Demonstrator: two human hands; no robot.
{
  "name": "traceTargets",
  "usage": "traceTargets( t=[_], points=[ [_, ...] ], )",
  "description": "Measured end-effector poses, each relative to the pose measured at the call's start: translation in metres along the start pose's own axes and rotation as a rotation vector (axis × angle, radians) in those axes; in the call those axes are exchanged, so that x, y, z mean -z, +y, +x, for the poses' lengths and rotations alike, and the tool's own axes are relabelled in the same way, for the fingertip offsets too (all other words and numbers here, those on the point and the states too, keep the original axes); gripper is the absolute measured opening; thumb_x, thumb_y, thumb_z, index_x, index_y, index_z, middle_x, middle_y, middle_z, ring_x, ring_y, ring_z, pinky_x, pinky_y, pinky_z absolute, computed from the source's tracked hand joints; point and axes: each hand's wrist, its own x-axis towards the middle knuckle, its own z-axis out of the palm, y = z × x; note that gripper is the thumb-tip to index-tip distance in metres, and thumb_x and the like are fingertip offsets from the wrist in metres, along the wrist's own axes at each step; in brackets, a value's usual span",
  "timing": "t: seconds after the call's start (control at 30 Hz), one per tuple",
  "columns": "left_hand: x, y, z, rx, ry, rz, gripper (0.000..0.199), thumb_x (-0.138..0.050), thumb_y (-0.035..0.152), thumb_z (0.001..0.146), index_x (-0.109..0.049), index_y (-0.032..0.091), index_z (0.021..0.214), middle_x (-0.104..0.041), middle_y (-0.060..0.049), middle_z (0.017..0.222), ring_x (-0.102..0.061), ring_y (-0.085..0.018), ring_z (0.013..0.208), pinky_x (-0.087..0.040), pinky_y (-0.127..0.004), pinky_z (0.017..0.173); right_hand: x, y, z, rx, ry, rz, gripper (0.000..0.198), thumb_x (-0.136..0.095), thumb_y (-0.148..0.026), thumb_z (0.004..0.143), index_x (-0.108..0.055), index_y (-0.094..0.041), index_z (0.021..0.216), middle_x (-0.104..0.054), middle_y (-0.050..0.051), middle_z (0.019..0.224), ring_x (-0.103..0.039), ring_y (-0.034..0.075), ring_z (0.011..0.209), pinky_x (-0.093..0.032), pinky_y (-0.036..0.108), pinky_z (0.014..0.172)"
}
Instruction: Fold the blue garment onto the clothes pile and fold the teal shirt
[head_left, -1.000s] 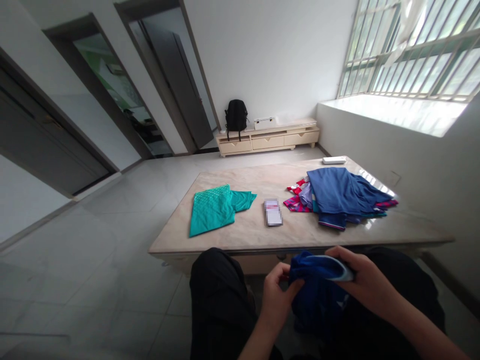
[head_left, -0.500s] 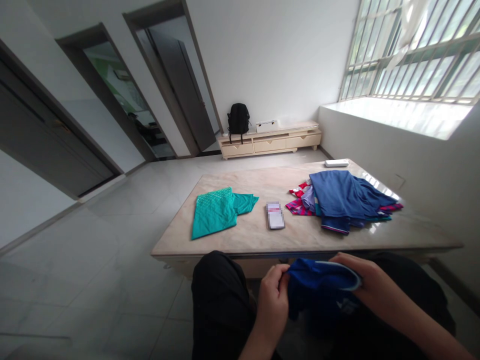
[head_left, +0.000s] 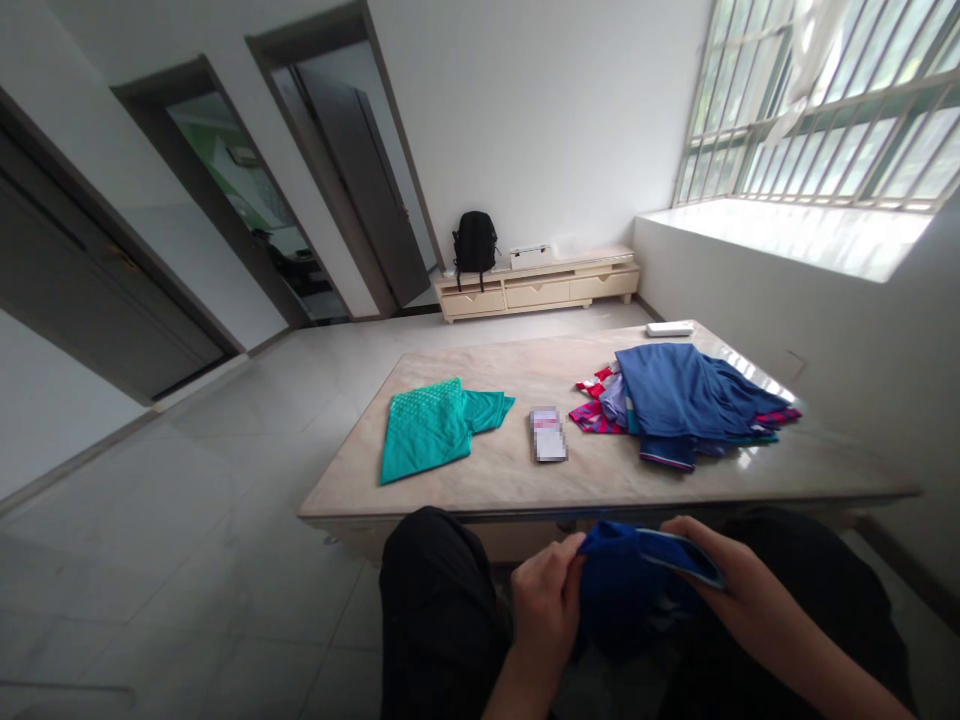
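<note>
A: What is different from half a second ago?

B: Very little. The bright blue cloth garment with a pale blue edge [head_left: 637, 580] sits a bit lower over the lap, and the left hand [head_left: 546, 598] has moved slightly closer to the body. The things on the bench have not changed place.

A: How are the hands now?

B: The left hand is closed, its fingers [head_left: 564, 560] pinching the left end of the blue garment. The right hand [head_left: 724, 592] is also closed on it: the pale edge runs over the fingers [head_left: 690, 535], which curl around the cloth. Both hands hold the garment in front of the near edge of the beige marble bench [head_left: 510, 470], above the black trousers [head_left: 435, 610].

A: And on the bench?

B: A folded teal-green shirt [head_left: 431, 428] lies at the left, a small flat rectangular object, blurred [head_left: 548, 434], in the middle, and a loose pile of blue, red and purple clothes [head_left: 686, 400] at the right. A white flat device [head_left: 669, 329] rests at the far edge.
</note>
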Motion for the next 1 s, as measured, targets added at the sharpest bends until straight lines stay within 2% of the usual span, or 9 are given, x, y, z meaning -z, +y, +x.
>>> traceTargets(
  t=[0.13, 0.2, 0.37, 0.47, 0.57, 0.67, 0.87, 0.93, 1.0],
  points=[
    [0.006, 0.002, -0.007, -0.066, -0.047, -0.014, 0.031, -0.053, 0.035, 0.107, -0.062, 0.024, 0.135, -0.082, -0.006, 0.109, -0.08, -0.018, 0.09, -0.062, -0.025, 0.083, 0.0, 0.005, -0.006, 0.035, 0.068, -0.03, 0.029, -0.058, -0.042, 0.098, -0.067, -0.023, 0.117, -0.074, 0.006, 0.116, -0.07, 0.024, 0.106, -0.054, 0.029, 0.091],
    [0.004, 0.007, -0.013, 0.042, -0.073, -0.087, 0.037, -0.056, 0.045, 0.105, -0.064, 0.024, 0.134, -0.081, -0.007, 0.115, -0.079, -0.02, 0.098, -0.062, -0.026, 0.087, -0.001, 0.008, -0.007, 0.013, 0.078, -0.047, 0.034, -0.058, -0.042, 0.097, -0.067, -0.023, 0.124, -0.073, 0.008, 0.123, -0.069, 0.025, 0.113, -0.054, 0.032, 0.097],
    [0.007, 0.021, -0.024, 0.368, -0.151, -0.286, 0.035, -0.064, 0.056, 0.098, -0.076, 0.023, 0.092, -0.078, -0.001, 0.081, -0.076, -0.018, 0.074, -0.06, -0.023, 0.071, -0.006, 0.007, -0.009, -0.018, 0.003, -0.058, 0.043, -0.061, -0.042, 0.093, -0.068, -0.023, 0.131, -0.072, 0.009, 0.13, -0.067, 0.029, 0.122, -0.051, 0.039, 0.109],
    [0.013, 0.029, -0.027, 0.468, -0.189, -0.362, 0.029, -0.064, 0.049, 0.099, -0.077, 0.024, 0.099, -0.08, -0.002, 0.087, -0.076, -0.019, 0.079, -0.059, -0.024, 0.076, -0.011, 0.001, -0.009, -0.037, -0.008, -0.009, 0.043, -0.07, -0.052, 0.089, -0.074, -0.023, 0.121, -0.075, 0.008, 0.122, -0.069, 0.029, 0.116, -0.054, 0.036, 0.103],
    [0.016, 0.031, -0.033, 0.511, -0.238, -0.384, 0.026, -0.063, 0.046, 0.099, -0.079, 0.026, 0.102, -0.08, -0.003, 0.09, -0.074, -0.02, 0.08, -0.059, -0.025, 0.078, -0.016, -0.003, -0.007, -0.047, 0.01, 0.079, 0.042, -0.077, -0.058, 0.082, -0.077, -0.022, 0.104, -0.077, 0.005, 0.099, -0.073, 0.026, 0.095, -0.058, 0.029, 0.084],
    [0.01, 0.029, -0.042, 0.572, -0.263, -0.445, 0.03, -0.068, 0.05, 0.095, -0.078, 0.025, 0.108, -0.08, -0.006, 0.097, -0.075, -0.022, 0.087, -0.06, -0.028, 0.082, -0.019, -0.003, -0.004, -0.058, 0.161, 0.171, 0.039, -0.077, -0.057, 0.082, -0.075, -0.02, 0.091, -0.073, 0.002, 0.086, -0.07, 0.021, 0.079, -0.056, 0.025, 0.07],
    [-0.005, 0.021, -0.063, 0.67, -0.458, -0.571, 0.075, -0.087, 0.036, 0.077, -0.057, 0.026, 0.145, -0.076, -0.007, 0.116, -0.072, -0.025, 0.106, -0.055, -0.033, 0.097, -0.021, 0.001, -0.006, 0.013, 0.526, 0.218, 0.03, -0.082, -0.049, 0.078, -0.075, -0.022, 0.088, -0.075, 0.003, 0.092, -0.071, 0.021, 0.084, -0.06, 0.026, 0.08],
    [-0.007, 0.021, -0.066, 0.62, -0.521, -0.527, 0.063, -0.081, 0.026, 0.079, -0.06, 0.025, 0.139, -0.076, -0.006, 0.114, -0.072, -0.024, 0.103, -0.054, -0.031, 0.095, -0.02, 0.0, -0.008, 0.016, 0.595, 0.218, 0.028, -0.082, -0.047, 0.078, -0.075, -0.022, 0.089, -0.076, 0.003, 0.093, -0.072, 0.022, 0.085, -0.061, 0.027, 0.082],
    [-0.007, 0.02, -0.066, 0.57, -0.546, -0.458, 0.033, -0.071, 0.023, 0.085, -0.07, 0.021, 0.118, -0.077, -0.006, 0.105, -0.071, -0.023, 0.098, -0.052, -0.03, 0.091, -0.019, -0.002, -0.01, 0.005, 0.641, 0.214, 0.028, -0.082, -0.046, 0.078, -0.075, -0.023, 0.091, -0.077, 0.004, 0.094, -0.072, 0.023, 0.087, -0.061, 0.028, 0.084]
  ],
)
